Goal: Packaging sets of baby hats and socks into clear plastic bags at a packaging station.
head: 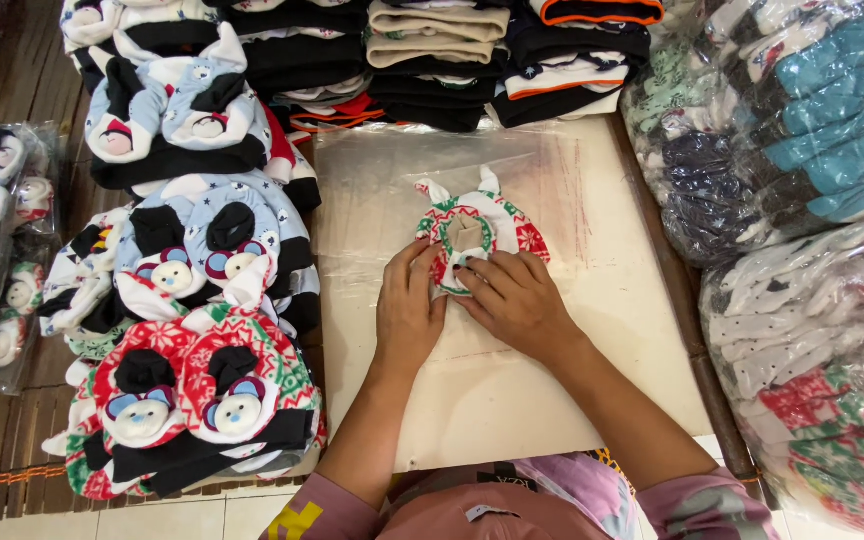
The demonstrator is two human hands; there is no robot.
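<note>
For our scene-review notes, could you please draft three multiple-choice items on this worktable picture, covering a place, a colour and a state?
1. Where does the small folded garment lie?
A. on a clear plastic bag on the board
B. on the tiled floor
C. atop the left stacks

2. Which colours does that garment show?
A. blue and black
B. red, green and white
C. orange and grey

3. How are the hands placed?
A. both lifted clear
B. only one touches it
C. both press on it

Answers: 1 A, shiny film spreads beneath it. 2 B, its pattern shows these. 3 C, left hand and right hand rest on its lower edge.
</note>
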